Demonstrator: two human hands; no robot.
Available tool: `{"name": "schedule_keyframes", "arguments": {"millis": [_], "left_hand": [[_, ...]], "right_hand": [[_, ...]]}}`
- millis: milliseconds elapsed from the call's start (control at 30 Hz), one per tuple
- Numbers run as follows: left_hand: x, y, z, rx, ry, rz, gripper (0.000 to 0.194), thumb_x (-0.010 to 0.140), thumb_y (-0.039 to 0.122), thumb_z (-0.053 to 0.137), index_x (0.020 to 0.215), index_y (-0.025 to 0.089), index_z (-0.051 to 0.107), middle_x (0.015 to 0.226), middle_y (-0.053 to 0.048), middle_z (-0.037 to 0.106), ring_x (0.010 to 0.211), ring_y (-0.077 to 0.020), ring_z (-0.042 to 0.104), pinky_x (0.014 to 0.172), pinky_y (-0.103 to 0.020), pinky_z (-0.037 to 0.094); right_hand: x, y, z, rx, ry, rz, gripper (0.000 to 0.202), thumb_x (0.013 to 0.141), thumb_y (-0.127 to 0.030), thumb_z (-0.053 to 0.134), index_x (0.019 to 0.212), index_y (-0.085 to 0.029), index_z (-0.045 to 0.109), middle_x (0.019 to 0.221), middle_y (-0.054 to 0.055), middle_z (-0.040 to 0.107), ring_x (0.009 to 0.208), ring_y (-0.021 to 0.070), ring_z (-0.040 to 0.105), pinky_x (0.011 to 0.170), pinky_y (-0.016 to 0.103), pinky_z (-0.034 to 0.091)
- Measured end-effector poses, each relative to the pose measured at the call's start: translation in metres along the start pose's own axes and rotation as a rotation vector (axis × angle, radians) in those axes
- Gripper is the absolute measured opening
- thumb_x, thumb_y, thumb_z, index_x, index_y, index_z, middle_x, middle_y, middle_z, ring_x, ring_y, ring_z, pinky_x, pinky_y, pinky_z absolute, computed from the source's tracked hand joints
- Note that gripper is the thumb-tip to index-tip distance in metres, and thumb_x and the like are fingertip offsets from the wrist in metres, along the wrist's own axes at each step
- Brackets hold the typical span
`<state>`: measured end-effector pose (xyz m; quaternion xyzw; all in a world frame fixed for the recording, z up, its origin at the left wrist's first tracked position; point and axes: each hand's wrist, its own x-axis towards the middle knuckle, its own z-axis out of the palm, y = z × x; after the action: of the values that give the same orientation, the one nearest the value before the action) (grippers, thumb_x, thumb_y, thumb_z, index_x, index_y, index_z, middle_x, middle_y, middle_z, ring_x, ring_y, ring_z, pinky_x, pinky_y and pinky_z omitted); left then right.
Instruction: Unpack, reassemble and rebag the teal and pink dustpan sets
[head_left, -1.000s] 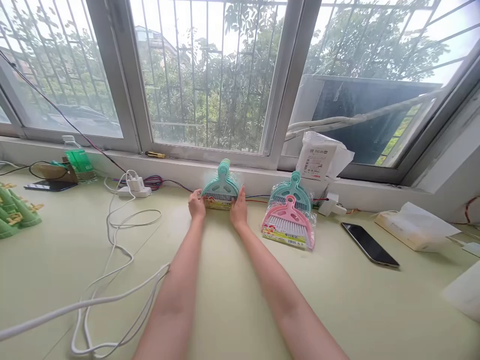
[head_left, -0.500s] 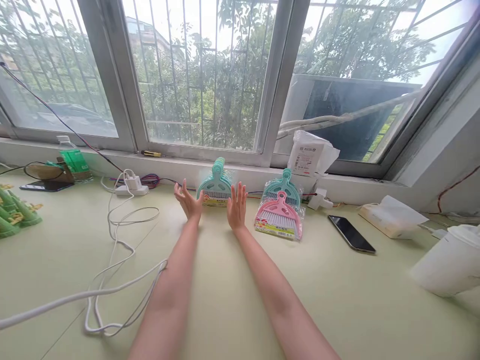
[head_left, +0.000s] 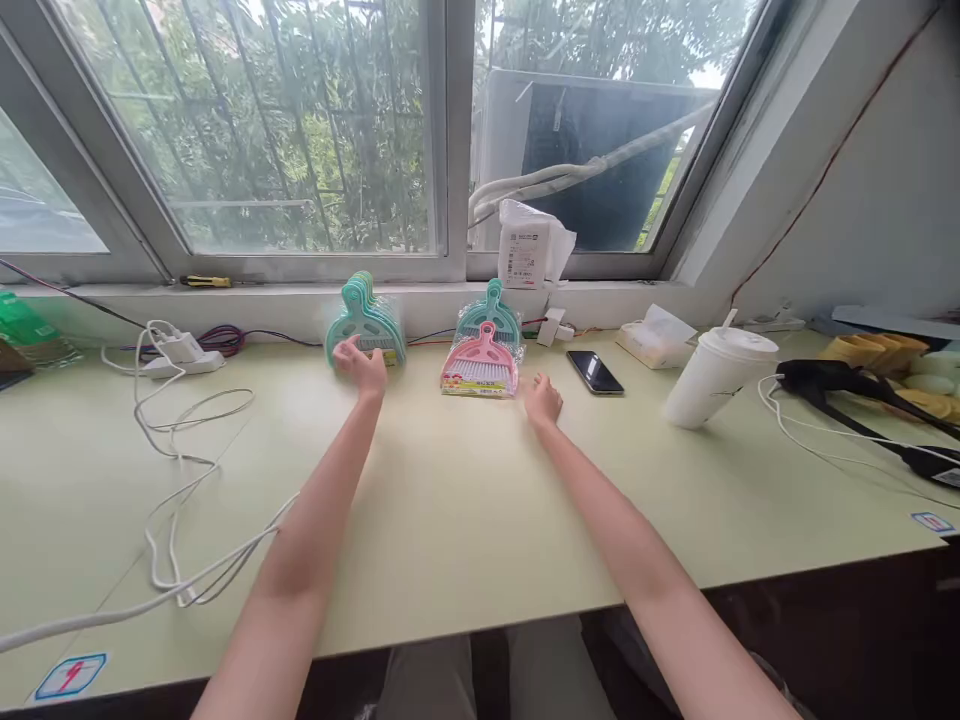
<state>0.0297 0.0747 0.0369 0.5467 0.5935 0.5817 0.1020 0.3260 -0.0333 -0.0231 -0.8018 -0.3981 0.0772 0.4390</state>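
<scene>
Fingers of the left hand steady the upright stack of teal plastic dustpan sets at eleven o'clock — right hand rests loosely curled, empty, on the pale green table.

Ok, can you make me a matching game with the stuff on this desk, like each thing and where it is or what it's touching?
Things:
1. teal dustpan stack
2. pink dustpan set
3. black phone
4. white cup

Places:
A. flat on the desk, just beyond the right hand
B. tilted, between the phone and the black cable
C. upright against the ledge, left hand touching it
D. lying between the two hands

Pairs: 1-C, 2-D, 3-A, 4-B
</scene>
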Motion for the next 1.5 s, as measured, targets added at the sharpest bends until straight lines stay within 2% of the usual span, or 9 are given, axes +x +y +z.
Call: {"name": "schedule_keyframes", "arguments": {"millis": [233,433,667,833,1067,1200,1300,1400,1500], "left_hand": [[-0.086,0.023,0.008,-0.045,-0.446,-0.142,0.036,0.070,0.016,0.063,0.106,0.021,0.061,0.114,-0.013,0.053,0.124,-0.0297,0.045,0.103,-0.042,0.038],[-0.117,0.027,-0.011,-0.244,-0.504,-0.321,0.050,0.079,0.025,0.062,0.127,0.015,0.050,0.135,-0.018,0.051,0.125,-0.0256,0.051,0.100,-0.039,0.043],[-0.128,0.041,-0.048,-0.567,-0.979,-0.323,0.064,0.069,0.043,0.077,0.126,0.020,0.060,0.116,-0.013,0.068,0.102,-0.0287,0.066,0.084,-0.037,0.054],[-0.136,0.053,-0.055,-0.549,-0.951,-0.312,0.061,0.070,0.039,0.075,0.127,0.021,0.061,0.112,-0.010,0.070,0.097,-0.0264,0.067,0.079,-0.035,0.055],[-0.132,0.045,-0.039,-0.765,-0.751,-0.392,0.051,0.076,0.035,0.068,0.124,0.019,0.061,0.110,-0.007,0.069,0.102,-0.0228,0.065,0.086,-0.033,0.054],[-0.128,0.040,-0.033,-0.823,-0.671,-0.492,0.045,0.082,0.037,0.063,0.122,0.017,0.059,0.105,-0.008,0.069,0.097,-0.0211,0.066,0.081,-0.032,0.056],[-0.128,0.040,-0.032,-0.880,-0.612,-0.492,0.046,0.085,0.036,0.060,0.128,0.020,0.053,0.106,-0.007,0.068,0.097,-0.0201,0.066,0.081,-0.033,0.056],[-0.127,0.041,-0.034,-0.955,-0.572,-0.479,0.047,0.087,0.038,0.059,0.130,0.021,0.051,0.108,-0.007,0.068,0.099,-0.0202,0.066,0.083,-0.033,0.057],[-0.127,0.043,-0.036,-1.000,-0.548,-0.491,0.047,0.088,0.039,0.057,0.130,0.021,0.050,0.110,-0.007,0.068,0.101,-0.0202,0.066,0.083,-0.032,0.057]], "right_hand": [[0.005,0.000,0.004,0.020,-0.181,-0.156,0.061,0.082,-0.025,0.063,0.139,-0.022,0.040,0.119,0.007,0.070,0.124,0.0234,0.056,0.116,0.058,0.009],[-0.015,0.011,-0.017,0.301,-0.289,-0.153,0.062,0.075,-0.011,0.066,0.133,-0.023,0.048,0.114,0.007,0.072,0.100,0.0191,0.069,0.098,0.042,0.047],[-0.060,0.019,-0.040,0.546,-0.498,-0.249,0.066,0.074,-0.013,0.067,0.136,-0.024,0.046,0.113,0.008,0.073,0.084,0.0180,0.071,0.079,0.036,0.057],[-0.061,0.016,-0.041,0.481,-0.455,-0.289,0.063,0.078,-0.021,0.065,0.137,-0.024,0.043,0.117,0.008,0.070,0.092,0.0196,0.069,0.082,0.037,0.056],[-0.077,0.000,-0.061,0.132,-0.099,-0.654,0.032,0.092,-0.029,0.048,0.122,-0.020,0.054,0.129,0.012,0.057,0.121,0.0263,0.050,0.104,0.044,0.039],[-0.089,-0.010,-0.067,0.050,-0.033,-0.664,0.030,0.096,-0.042,0.043,0.113,-0.021,0.058,0.127,0.012,0.055,0.123,0.0294,0.047,0.101,0.047,0.038],[-0.089,-0.011,-0.062,0.181,-0.128,-0.550,0.041,0.093,-0.051,0.047,0.122,-0.021,0.050,0.123,0.011,0.058,0.102,0.0234,0.061,0.088,0.038,0.047],[-0.085,-0.007,-0.053,0.260,-0.398,-0.421,0.051,0.087,-0.055,0.055,0.125,-0.021,0.046,0.113,0.007,0.065,0.078,0.0171,0.065,0.074,0.032,0.050],[-0.086,-0.004,-0.051,0.177,-0.577,-0.446,0.040,0.084,-0.048,0.062,0.116,-0.025,0.055,0.102,0.001,0.071,0.078,0.0166,0.066,0.073,0.030,0.049]]}}
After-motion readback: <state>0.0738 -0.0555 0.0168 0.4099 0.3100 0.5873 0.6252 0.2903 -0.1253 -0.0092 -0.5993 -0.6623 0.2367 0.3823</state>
